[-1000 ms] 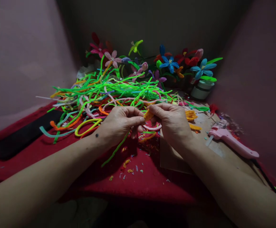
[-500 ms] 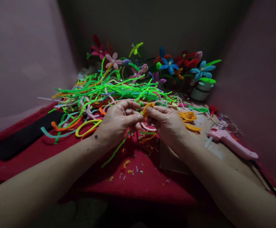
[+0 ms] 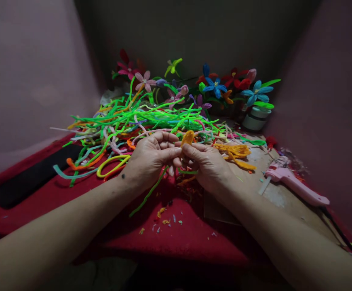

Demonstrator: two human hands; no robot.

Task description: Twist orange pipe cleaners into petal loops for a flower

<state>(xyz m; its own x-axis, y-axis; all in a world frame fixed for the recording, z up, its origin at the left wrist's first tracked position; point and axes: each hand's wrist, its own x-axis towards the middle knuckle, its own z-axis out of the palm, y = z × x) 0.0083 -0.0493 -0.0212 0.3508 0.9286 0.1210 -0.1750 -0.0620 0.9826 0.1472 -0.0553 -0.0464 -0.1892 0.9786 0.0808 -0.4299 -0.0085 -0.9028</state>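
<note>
Both hands meet at the centre of the red cloth (image 3: pixel 178 238), touching: the left hand (image 3: pixel 151 157) and the right hand (image 3: pixel 209 165) each pinch the base of an orange loop (image 3: pixel 188 137) between thumb and forefinger, the other fingers curled in. The loop stands upright above the fingertips, just near of the pipe-cleaner pile (image 3: pixel 139 117), and a green stem (image 3: pixel 148 195) trails from under the left hand toward the near left. Orange pieces (image 3: pixel 236 152) lie just right of the hands, a pink glue gun (image 3: pixel 294 184) further right, and flowers (image 3: pixel 215 85) at the far edge.
</note>
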